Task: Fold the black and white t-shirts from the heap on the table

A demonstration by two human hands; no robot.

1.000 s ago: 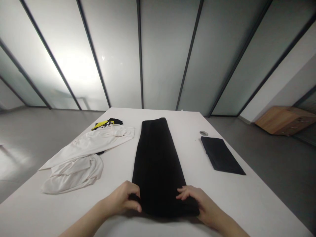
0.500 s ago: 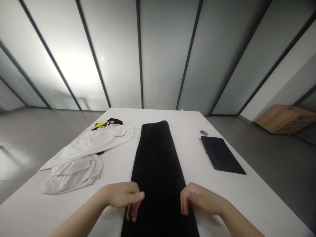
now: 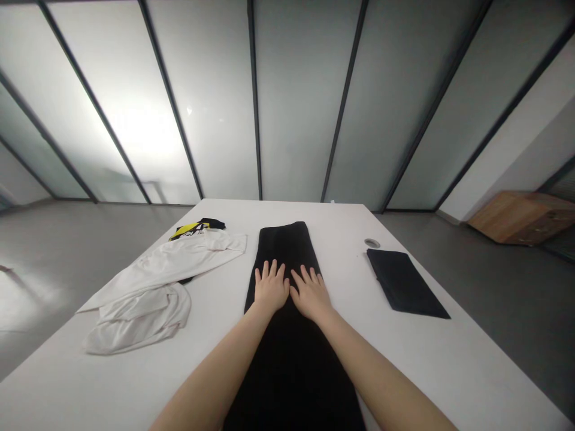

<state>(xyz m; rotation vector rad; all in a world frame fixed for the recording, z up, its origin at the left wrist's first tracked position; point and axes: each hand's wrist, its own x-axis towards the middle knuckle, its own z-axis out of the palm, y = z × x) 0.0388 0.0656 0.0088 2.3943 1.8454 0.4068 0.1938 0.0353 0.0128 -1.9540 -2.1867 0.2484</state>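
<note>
A long black garment, folded into a narrow strip that looks like a pair of trousers, runs lengthwise over the white table. My left hand lies flat on its upper part with the fingers spread. Beside it, my right hand also rests flat on the black cloth, fingers apart and pointing away from me. The two thumbs almost meet over the middle of the cloth. Neither hand grips anything. My forearms hide parts of the garment's lower edges.
White clothing lies crumpled on the left, with a black and yellow garment behind it. To the right are a folded dark cloth and a roll of tape. A wooden cabinet stands beyond the table.
Both hands have moved forward and inward from the garment's near side edges. Their bent fingers have straightened and now lie flat on the cloth.
</note>
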